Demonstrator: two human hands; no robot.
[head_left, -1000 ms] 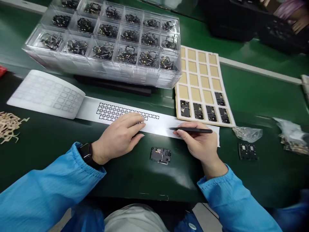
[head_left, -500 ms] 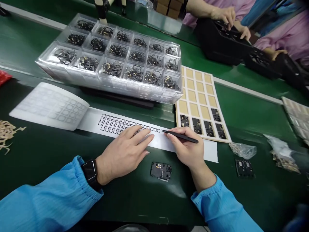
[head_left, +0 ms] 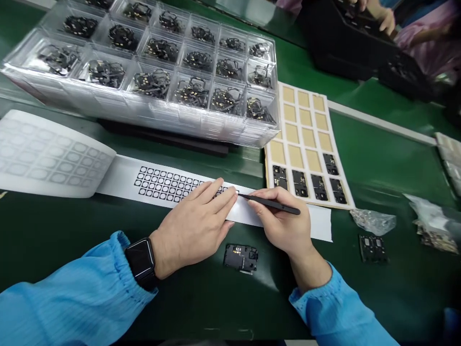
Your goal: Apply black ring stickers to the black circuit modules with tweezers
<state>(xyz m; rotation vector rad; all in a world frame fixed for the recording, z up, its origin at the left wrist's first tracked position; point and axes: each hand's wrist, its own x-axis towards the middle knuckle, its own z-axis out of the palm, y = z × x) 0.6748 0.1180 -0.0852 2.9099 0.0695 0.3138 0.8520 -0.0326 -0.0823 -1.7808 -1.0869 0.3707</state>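
Note:
My left hand lies flat with fingers stretched out on a white backing strip printed with rows of small black square rings. My right hand pinches black tweezers, whose tip points left and touches the strip at the end of the ring rows, right beside my left fingertips. A small black circuit part lies on the green mat between my wrists.
A clear compartment tray of black parts stands behind the strip. A tan card with square pads holds several black parts at its near end. Another black part and plastic bags lie right. Another person's hand works at far right.
My right hand has moved left along the strip, bringing the tweezer tip to the end of the ring rows by my left fingers. My left hand has slid slightly right.

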